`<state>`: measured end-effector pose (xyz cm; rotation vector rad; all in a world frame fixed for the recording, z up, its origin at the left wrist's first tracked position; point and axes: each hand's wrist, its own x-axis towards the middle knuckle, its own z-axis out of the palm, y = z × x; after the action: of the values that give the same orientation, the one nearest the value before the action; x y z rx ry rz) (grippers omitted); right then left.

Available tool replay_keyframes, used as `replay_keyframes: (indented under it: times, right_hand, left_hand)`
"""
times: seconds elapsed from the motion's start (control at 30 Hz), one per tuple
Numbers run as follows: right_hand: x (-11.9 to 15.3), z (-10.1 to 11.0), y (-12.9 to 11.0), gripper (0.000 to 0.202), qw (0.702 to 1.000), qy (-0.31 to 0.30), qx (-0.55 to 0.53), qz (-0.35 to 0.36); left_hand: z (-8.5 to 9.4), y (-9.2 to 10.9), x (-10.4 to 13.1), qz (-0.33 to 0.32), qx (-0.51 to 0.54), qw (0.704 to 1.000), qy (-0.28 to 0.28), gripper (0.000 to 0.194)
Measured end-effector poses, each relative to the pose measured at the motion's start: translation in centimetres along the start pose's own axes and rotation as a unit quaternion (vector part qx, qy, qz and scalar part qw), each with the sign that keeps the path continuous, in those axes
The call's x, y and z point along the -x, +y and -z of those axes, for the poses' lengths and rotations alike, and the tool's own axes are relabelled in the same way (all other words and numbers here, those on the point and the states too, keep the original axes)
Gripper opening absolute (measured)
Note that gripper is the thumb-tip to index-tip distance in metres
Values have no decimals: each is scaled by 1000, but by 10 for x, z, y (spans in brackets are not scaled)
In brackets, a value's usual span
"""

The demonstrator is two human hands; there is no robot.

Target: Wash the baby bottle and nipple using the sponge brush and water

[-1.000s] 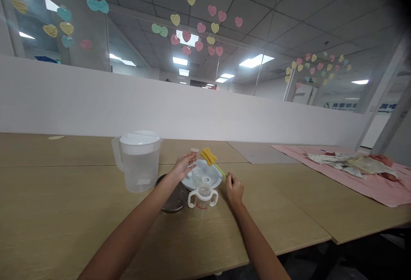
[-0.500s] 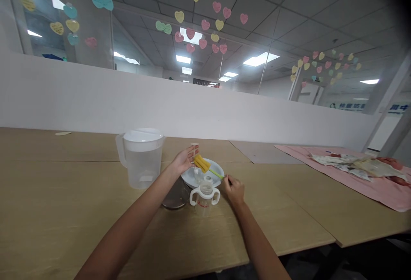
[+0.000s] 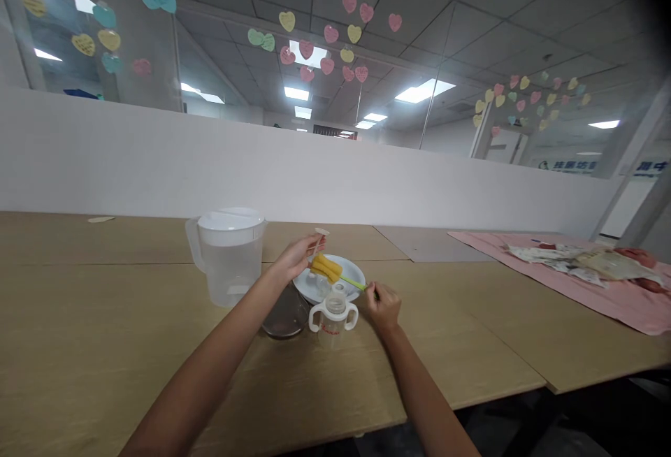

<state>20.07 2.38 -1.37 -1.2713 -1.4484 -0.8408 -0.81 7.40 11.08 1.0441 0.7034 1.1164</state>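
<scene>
In my right hand is the handle of a bottle brush, its fingers wrapped round it. The brush's yellow sponge head and green stem point left, over the white bowl. My left hand pinches a thin, pale, straw-like piece with a flat round end, close beside the sponge. Below the brush stands a clear baby bottle with a white two-handled collar and no cap on it. Clear and white small parts lie at the bowl, partly hidden by the brush and bottle.
Left of the bowl stands a clear lidded pitcher. A dark round lid or dish lies between pitcher and bottle. At far right, a pink cloth carries papers and bags. A low white wall runs behind the table.
My left hand has moved slightly left, and the pale piece has tilted, showing its round end more. The sponge head has shifted a little left with it. My right hand keeps its grip.
</scene>
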Motion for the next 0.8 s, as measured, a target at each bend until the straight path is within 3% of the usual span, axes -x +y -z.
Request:
replay_keyframes:
  times: [0.13,0.23,0.37,0.47,0.5,0.63,0.8]
  right_hand:
    - [-1,0,0,41,999,-3,0,-46]
    - [-1,0,-1,41,998,-11,-6,-58]
    - [-1,-1,1,42,996,-29,-1,-80]
    - [0,-2,2,43,993,-50,8,-107]
    - [0,-3,2,43,991,-57,12,-118]
    - [-2,-4,1,47,983,-79,33,-160]
    - [-3,-5,1,52,975,-100,50,-194]
  left_hand:
    - [-6,-6,3,-25,-59,998,-15,17]
    - [-3,-6,1,-124,-185,975,23,15]
    - [9,5,3,-217,-350,907,85,8]
    - [22,15,9,-211,-495,834,121,7]
    - [26,17,11,-200,-515,824,125,9]
    - [42,18,11,-161,-510,835,128,18]
    - [58,8,4,-119,-439,883,119,20]
